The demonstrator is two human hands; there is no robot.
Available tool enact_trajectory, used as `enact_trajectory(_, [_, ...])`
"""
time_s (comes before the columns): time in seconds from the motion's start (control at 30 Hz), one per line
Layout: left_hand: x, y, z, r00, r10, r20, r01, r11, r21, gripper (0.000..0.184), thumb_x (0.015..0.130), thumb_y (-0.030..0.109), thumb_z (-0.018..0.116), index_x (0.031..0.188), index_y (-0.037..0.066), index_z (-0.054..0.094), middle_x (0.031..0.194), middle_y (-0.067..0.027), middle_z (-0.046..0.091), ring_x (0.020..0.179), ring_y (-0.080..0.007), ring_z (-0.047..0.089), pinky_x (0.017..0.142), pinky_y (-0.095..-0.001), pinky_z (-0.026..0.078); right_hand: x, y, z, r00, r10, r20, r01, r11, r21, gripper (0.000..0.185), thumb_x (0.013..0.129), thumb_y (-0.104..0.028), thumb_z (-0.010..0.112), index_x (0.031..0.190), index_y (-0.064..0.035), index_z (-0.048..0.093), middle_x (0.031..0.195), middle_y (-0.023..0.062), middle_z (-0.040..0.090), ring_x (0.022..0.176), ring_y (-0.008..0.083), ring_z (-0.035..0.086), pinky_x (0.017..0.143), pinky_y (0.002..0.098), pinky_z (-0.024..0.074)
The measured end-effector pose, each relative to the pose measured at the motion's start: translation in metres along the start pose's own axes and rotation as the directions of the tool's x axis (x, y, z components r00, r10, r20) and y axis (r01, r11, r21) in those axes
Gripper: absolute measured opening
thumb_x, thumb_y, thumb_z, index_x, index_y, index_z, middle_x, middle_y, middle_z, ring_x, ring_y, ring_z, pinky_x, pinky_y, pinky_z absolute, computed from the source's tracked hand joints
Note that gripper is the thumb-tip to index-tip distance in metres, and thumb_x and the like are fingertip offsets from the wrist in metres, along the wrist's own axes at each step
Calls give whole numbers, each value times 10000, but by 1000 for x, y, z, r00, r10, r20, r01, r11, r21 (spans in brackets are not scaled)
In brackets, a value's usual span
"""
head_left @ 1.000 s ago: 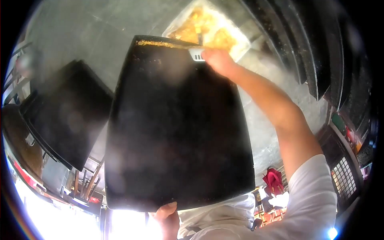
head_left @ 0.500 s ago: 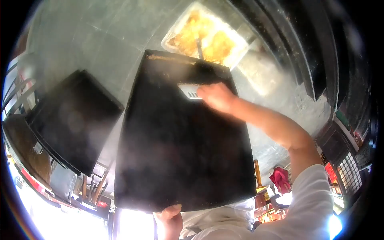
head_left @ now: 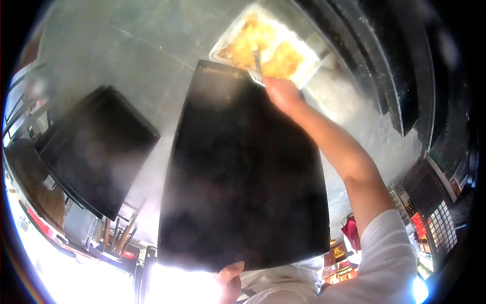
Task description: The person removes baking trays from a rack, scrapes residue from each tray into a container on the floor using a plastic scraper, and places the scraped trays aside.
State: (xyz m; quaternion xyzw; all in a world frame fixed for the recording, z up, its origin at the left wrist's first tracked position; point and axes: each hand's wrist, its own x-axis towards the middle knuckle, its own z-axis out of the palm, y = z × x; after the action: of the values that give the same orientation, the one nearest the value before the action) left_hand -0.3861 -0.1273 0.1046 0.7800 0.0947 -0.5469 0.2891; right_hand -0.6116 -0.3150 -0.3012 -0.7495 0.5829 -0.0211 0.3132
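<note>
A large black board lies in front of me, its near edge close to my body. My left hand grips that near edge, thumb on top and fingers hidden underneath. At the far right edge of the board, my right hand is closed on a white flat scraper with slots. Just beyond that edge is a pale tray holding a yellow-orange mass, with a dark handle-like stick standing in it. A brownish strip marks the board's far edge.
Another black board rests to the left, near wooden stool legs. Several long black panels line the right side. Grey floor extends beyond. A dark red bundle lies at lower right.
My right hand has moved the scraper away from me, from the board's upper surface to its far edge beside the tray. My left hand keeps its grip on the near edge.
</note>
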Motion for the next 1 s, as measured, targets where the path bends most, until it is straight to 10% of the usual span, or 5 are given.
enact_trajectory(0.13, [-7, 2, 2, 999, -4, 35, 1, 997, 81, 448, 545, 5, 689, 990, 43, 649, 944, -54, 629, 848, -226, 608, 783, -323, 483, -9, -24, -51, 984, 5, 177, -27, 992, 120, 82, 866, -102, 564, 938, -83, 597, 846, 128, 669, 746, 355, 687, 636, 485, 550])
enact_trajectory(0.2, [-6, 0, 1, 999, 8, 46, -15, 987, 158, 455, 542, 12, 675, 995, 42, 639, 945, -48, 620, 851, -219, 600, 793, -315, 478, -26, -34, -45, 959, -267, 98, 271, 962, -26, 87, 845, -106, 589, 928, -90, 609, 834, 124, 665, 725, 357, 685, 624, 479, 557])
enact_trajectory(0.37, [-1, -1, 7, 993, 78, 88, -96, 971, 217, 386, 586, -27, 664, 962, 62, 651, 919, -51, 619, 835, -215, 598, 782, -307, 472, -74, -133, -93, 881, -457, 124, 450, 889, 84, 153, 800, -121, 635, 927, -56, 577, 790, 92, 648, 668, 278, 710, 567, 406, 595])
enact_trajectory(0.47, [-2, 18, 28, 990, -40, 132, 41, 999, -3, 245, 681, -48, 696, 907, 46, 682, 867, -56, 650, 789, -207, 613, 721, -326, 471, -60, -144, -78, 887, -449, 107, 438, 892, 109, 168, 799, -118, 639, 932, -44, 566, 799, 98, 650, 662, 283, 708, 561, 418, 593])
enact_trajectory(1.0, [8, -26, 2, 989, -16, 146, 15, 1000, 9, 195, 646, -12, 700, 835, 21, 663, 842, -59, 655, 764, -187, 608, 676, -314, 456, 46, -56, 37, 994, -95, 60, 98, 993, -58, 158, 862, -78, 556, 997, -32, 627, 889, 205, 704, 832, 396, 706, 719, 487, 571])
